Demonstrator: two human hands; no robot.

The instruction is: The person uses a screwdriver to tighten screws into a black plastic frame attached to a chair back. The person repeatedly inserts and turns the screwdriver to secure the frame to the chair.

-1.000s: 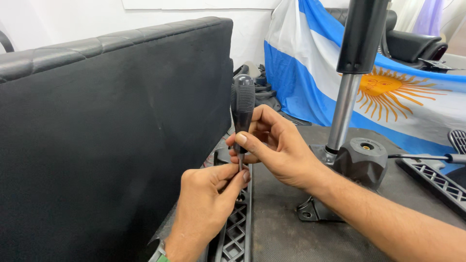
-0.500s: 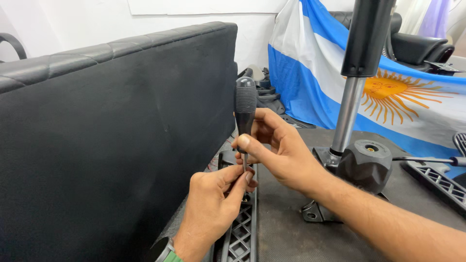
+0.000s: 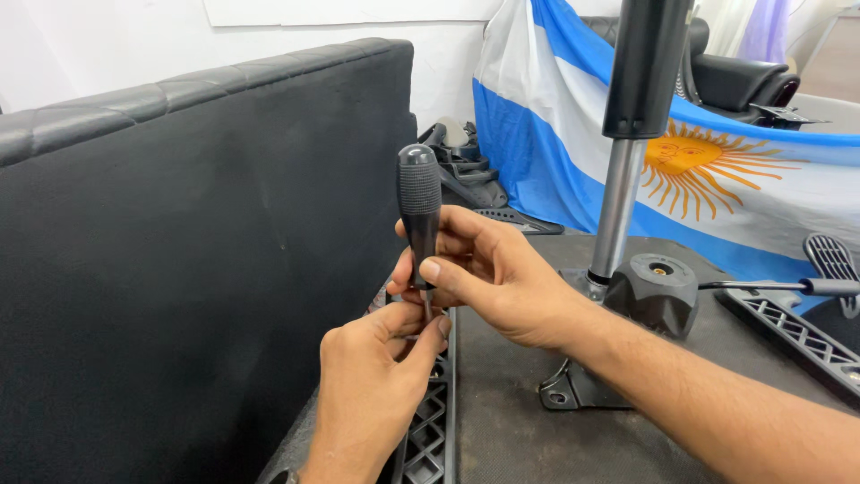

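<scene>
The black padded panel (image 3: 197, 269) stands upright at the left as before, just beside the hands. Above the table (image 3: 502, 421), the right hand (image 3: 488, 273) keeps its grip clenched around the upright screwdriver (image 3: 419, 211), barely shifted since a second ago. The left hand (image 3: 372, 385) has edged upward, fingertips pinching something small, hidden, at the shaft's lower end.

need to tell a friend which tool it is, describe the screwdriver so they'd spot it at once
Just right of the big black padded panel, both hands meet. The right hand holds the screwdriver upright: a dark, ribbed, round-topped handle, unlike the thick chrome column behind it.
</scene>
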